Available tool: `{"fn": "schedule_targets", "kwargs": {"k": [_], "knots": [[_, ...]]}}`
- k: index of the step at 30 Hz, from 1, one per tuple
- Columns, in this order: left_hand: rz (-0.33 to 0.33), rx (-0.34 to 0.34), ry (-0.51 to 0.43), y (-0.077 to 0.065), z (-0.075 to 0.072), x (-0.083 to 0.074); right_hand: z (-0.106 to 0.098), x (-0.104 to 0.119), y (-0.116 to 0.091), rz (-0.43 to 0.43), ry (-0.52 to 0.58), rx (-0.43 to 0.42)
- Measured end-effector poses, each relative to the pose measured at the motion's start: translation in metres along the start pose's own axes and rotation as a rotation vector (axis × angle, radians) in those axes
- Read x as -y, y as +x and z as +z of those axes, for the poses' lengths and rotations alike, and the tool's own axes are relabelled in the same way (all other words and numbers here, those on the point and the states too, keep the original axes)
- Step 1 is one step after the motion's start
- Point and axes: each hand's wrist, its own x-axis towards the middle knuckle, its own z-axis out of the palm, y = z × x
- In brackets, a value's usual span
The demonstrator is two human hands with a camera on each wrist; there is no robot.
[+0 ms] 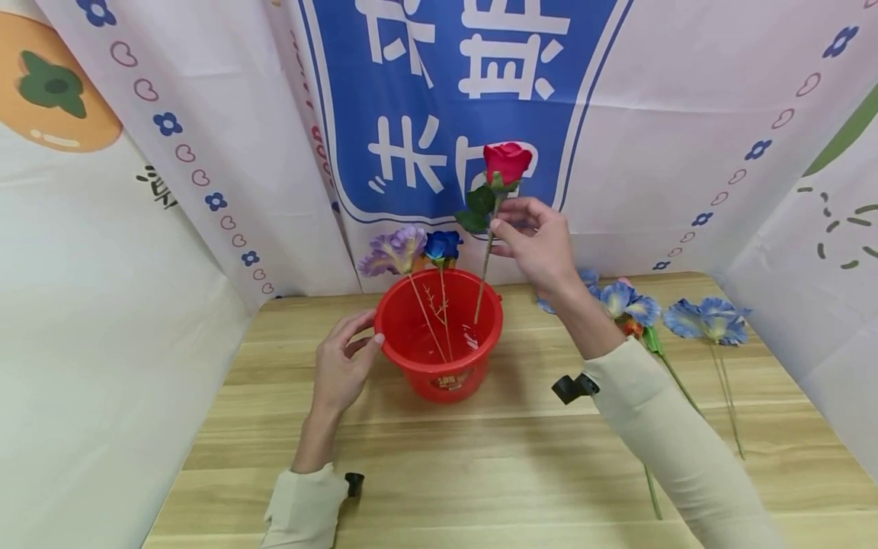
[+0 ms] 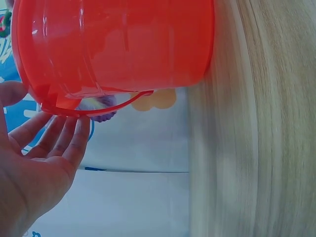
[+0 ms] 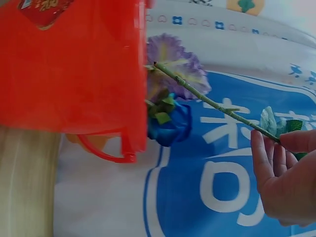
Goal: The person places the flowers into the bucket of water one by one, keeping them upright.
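Observation:
A red bucket (image 1: pixel 439 374) stands on the wooden table, with a purple flower (image 1: pixel 398 252) and a blue rose (image 1: pixel 443 245) in it. My left hand (image 1: pixel 343 362) holds the bucket's left rim, thumb and fingertips at its edge. In the left wrist view, the fingertips meet the bucket's red handle (image 2: pixel 118 106). Above the bucket's right side, my right hand (image 1: pixel 538 248) pinches a red rose (image 1: pixel 506 166) by its stem, just below the leaves. The rose is upright, its stem's lower end over the bucket's opening. In the right wrist view, that stem (image 3: pixel 207 100) runs between thumb and fingers.
Blue flowers (image 1: pixel 713 320) with long stems lie on the table's right side, some partly behind my right forearm. Among them shows a small orange flower (image 1: pixel 632 328). A printed cloth (image 1: pixel 631 152) hangs right behind the table (image 1: pixel 425 473).

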Motion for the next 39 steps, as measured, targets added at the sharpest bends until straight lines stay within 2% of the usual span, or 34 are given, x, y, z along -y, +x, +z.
{"fn": "schedule_targets", "kwargs": {"k": [9, 22, 32, 39], "knots": [[0.016, 0.004, -0.018, -0.001, 0.001, -0.001, 0.018, -0.020, 0.006, 0.072, -0.090, 0.022], [0.024, 0.011, -0.002, -0.001, -0.001, 0.001, 0.025, -0.048, 0.006, 0.182, -0.173, 0.022], [0.013, 0.021, 0.010, -0.001, -0.001, 0.002, 0.029, -0.055, 0.005, 0.212, -0.233, 0.034], [0.013, 0.020, 0.011, 0.000, 0.000, 0.002, 0.028, -0.056, 0.001, 0.250, -0.321, 0.097]]}}
